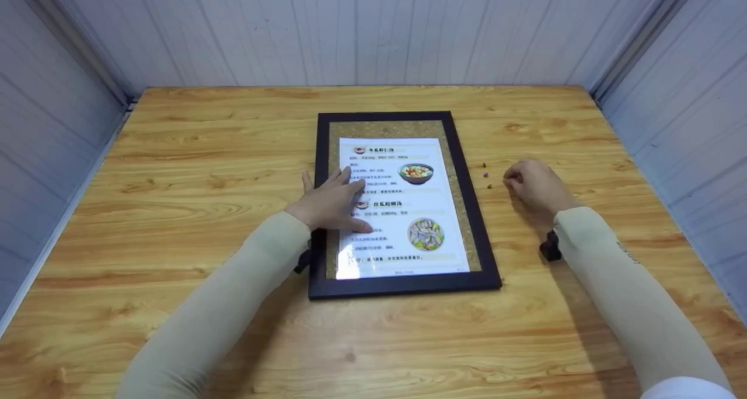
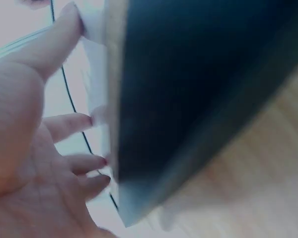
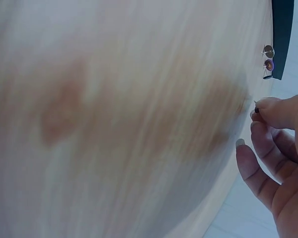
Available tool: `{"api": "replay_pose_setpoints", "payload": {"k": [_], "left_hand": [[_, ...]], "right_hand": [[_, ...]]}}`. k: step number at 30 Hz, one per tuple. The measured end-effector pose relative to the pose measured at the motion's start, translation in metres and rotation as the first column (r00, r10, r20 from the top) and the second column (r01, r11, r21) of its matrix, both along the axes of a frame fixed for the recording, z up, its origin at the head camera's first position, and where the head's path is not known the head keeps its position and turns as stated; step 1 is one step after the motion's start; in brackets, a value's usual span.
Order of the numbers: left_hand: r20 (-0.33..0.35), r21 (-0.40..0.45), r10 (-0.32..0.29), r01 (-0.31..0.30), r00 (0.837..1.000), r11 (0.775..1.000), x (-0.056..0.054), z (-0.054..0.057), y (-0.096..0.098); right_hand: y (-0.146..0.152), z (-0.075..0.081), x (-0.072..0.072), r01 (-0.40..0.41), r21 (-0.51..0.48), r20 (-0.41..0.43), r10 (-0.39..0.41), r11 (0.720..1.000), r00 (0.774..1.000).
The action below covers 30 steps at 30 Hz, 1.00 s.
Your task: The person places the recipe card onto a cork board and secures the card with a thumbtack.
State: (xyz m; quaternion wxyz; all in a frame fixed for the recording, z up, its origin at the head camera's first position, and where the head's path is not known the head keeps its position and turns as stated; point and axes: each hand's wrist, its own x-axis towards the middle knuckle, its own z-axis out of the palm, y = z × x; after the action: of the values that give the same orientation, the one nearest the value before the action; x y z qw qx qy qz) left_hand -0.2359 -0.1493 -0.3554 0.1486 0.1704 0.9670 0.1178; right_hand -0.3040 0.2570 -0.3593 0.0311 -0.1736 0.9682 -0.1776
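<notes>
A laminated recipe sheet (image 1: pixel 388 196) with pictures of two dishes lies on a cork board (image 1: pixel 461 212) in a dark frame (image 1: pixel 408 283). My left hand (image 1: pixel 332 203) rests with spread fingers on the sheet's left side, its wrist over the frame's edge. To the right of the board, my right hand (image 1: pixel 537 186) is just above the table. Between thumb and forefinger it pinches a small dark thumbtack (image 3: pixel 257 109), mostly hidden by the fingertips. Three loose thumbtacks (image 1: pixel 485 175) lie between that hand and the frame, one of them purplish.
The board lies flat on a wood-grain table (image 1: pixel 192 171). Pale panel walls (image 1: pixel 362 31) stand behind and on both sides. A dark wrist device (image 1: pixel 550 247) shows at the right sleeve's cuff.
</notes>
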Motion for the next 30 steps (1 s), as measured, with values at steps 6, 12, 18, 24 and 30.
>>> {"api": "replay_pose_setpoints", "payload": {"k": [6,12,18,24,30], "left_hand": [[-0.004,0.028,-0.007,0.007,1.000,1.000,0.000,-0.006,-0.004],[-0.009,0.034,-0.019,0.020,1.000,0.999,-0.001,-0.007,-0.004],[-0.044,0.028,-0.068,0.069,0.997,0.997,-0.002,-0.009,-0.004],[-0.041,0.029,-0.075,0.076,0.996,0.997,-0.003,-0.010,-0.004],[-0.031,0.029,-0.063,0.064,0.998,0.998,-0.003,-0.010,-0.003]], "right_hand": [[-0.001,0.002,0.002,0.020,-0.047,0.038,-0.019,0.999,0.999],[-0.007,0.001,0.001,-0.040,-0.061,-0.029,0.038,0.997,0.999],[-0.025,0.002,0.003,-0.084,-0.084,-0.053,0.079,0.993,0.995],[-0.051,0.002,0.009,-0.140,-0.110,-0.079,0.132,0.984,0.988],[-0.073,0.005,0.030,-0.188,-0.181,-0.009,0.189,0.965,0.982]]}}
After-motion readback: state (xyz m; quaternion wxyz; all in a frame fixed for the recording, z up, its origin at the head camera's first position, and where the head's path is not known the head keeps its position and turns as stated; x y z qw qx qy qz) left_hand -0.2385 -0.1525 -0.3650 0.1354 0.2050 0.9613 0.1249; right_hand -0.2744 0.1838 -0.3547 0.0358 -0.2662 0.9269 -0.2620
